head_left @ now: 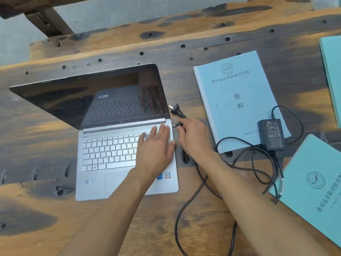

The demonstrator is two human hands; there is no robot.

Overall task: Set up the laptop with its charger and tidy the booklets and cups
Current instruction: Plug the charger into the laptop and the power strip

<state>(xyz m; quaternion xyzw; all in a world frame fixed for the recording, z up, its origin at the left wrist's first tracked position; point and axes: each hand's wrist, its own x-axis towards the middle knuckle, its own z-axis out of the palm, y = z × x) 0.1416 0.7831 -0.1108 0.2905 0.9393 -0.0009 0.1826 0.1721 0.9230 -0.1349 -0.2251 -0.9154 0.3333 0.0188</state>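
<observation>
A silver laptop [103, 154] lies open on the wooden table, its screen dark. My left hand [156, 145] rests flat on the keyboard's right side, fingers spread. My right hand [193, 137] pinches the charger's barrel connector [177, 124], whose tip sits just off the laptop's right edge near the hinge. The wall plug [176, 110] lies on the table behind it. The black power brick [271, 134] lies on the lower right corner of a pale blue booklet [236, 97]. Its cable [186, 209] loops across the table under my right forearm. No cups are in view.
A second teal booklet [313, 191] lies at the right front, partly under the cable. A third booklet [332, 71] shows at the right edge. The table [36, 209] has holes and dark knots; its far edge runs along the top, a beam behind it.
</observation>
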